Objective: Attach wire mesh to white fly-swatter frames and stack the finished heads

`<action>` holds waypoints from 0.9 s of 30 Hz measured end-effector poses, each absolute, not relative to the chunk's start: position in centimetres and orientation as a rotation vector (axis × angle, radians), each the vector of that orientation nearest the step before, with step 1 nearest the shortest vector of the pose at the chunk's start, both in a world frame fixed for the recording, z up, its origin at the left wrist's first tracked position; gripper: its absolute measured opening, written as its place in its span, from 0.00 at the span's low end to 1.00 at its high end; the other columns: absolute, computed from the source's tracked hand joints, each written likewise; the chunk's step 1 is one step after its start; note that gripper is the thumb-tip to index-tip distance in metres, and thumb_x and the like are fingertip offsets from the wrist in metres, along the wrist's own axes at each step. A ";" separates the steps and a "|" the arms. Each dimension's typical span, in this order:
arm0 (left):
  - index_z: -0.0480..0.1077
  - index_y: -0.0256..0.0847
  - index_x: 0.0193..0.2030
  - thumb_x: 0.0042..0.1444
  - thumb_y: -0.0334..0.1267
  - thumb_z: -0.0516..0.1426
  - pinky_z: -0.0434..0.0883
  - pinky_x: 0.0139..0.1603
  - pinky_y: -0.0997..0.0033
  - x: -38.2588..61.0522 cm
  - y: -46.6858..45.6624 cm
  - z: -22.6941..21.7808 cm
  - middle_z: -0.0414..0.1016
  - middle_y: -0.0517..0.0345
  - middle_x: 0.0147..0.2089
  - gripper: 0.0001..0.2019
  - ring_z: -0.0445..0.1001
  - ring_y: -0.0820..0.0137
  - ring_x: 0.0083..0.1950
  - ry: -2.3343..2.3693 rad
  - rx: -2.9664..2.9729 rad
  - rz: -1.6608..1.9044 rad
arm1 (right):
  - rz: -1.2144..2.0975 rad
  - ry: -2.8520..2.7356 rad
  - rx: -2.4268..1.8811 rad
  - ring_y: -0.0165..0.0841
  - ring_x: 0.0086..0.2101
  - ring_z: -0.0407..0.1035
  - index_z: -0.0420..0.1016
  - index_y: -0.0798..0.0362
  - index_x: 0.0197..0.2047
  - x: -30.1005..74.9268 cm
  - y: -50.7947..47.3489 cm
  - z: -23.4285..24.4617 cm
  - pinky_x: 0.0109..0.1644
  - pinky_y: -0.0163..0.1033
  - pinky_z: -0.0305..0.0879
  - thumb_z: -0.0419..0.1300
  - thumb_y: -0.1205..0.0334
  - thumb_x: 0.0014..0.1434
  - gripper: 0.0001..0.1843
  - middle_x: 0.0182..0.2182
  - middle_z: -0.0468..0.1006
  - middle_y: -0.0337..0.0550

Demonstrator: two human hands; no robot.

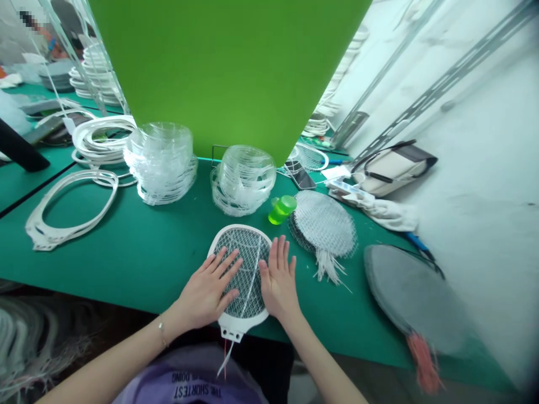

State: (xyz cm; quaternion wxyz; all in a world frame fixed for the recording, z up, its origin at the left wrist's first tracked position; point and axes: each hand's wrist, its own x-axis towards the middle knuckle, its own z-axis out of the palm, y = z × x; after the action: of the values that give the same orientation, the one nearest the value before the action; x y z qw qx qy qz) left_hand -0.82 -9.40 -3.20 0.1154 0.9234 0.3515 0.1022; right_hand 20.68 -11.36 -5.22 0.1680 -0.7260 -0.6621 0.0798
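A white racket head with metal mesh, like that of an electric fly swatter, lies flat at the table's front edge. Red and white wires hang from its neck. My left hand rests on the left side of the mesh, fingers spread. On the right rim lies my right hand, fingers stretched out and thumb over the mesh. Neither hand grips anything. Beyond the racket head stand two stacks of clear plastic rings, one on the left and one in the middle.
A green-lidded small container stands beside a pile of mesh sheets with white wires. Grey mesh sheets with red wires lie at right. An empty white frame is at left. A green panel rises behind; a phone lies near it.
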 end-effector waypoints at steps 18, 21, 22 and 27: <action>0.36 0.35 0.77 0.54 0.76 0.48 0.46 0.74 0.48 -0.8 -3.9 -3.1 0.34 0.41 0.78 0.57 0.37 0.48 0.78 0.917 2.630 0.247 | 0.172 -1.968 -1.980 0.48 0.71 0.41 0.44 0.57 0.75 22.0 -7.8 -4.1 0.71 0.62 0.44 0.38 0.40 0.71 0.40 0.71 0.53 0.55; 0.44 0.36 0.76 0.52 0.77 0.49 0.51 0.73 0.48 -0.4 -3.0 -2.5 0.43 0.39 0.77 0.56 0.45 0.46 0.77 0.936 2.629 0.262 | 0.324 -2.185 -1.874 0.42 0.72 0.35 0.38 0.51 0.76 22.5 -6.7 -4.1 0.72 0.60 0.43 0.37 0.40 0.71 0.38 0.74 0.46 0.46; 0.48 0.37 0.76 0.54 0.76 0.48 0.52 0.72 0.47 -0.1 -2.6 -2.3 0.49 0.39 0.76 0.53 0.50 0.46 0.75 0.953 2.629 0.268 | 0.381 -2.213 -1.872 0.41 0.72 0.36 0.39 0.51 0.76 22.5 -6.5 -4.1 0.72 0.59 0.42 0.37 0.40 0.71 0.38 0.73 0.47 0.45; 0.45 0.39 0.76 0.64 0.69 0.42 0.40 0.75 0.48 1.5 -0.3 -1.9 0.49 0.45 0.77 0.44 0.46 0.52 0.77 0.847 2.671 0.281 | 0.409 -2.229 -1.902 0.41 0.72 0.38 0.45 0.53 0.75 22.6 -6.7 -3.6 0.73 0.59 0.40 0.38 0.40 0.71 0.38 0.73 0.48 0.46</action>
State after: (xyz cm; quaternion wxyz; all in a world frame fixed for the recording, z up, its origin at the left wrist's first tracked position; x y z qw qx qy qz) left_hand 1.46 -0.28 -1.89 0.1619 0.9359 0.2968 0.0986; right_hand 22.59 -6.67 -3.62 0.0914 -0.6401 -0.7503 0.1377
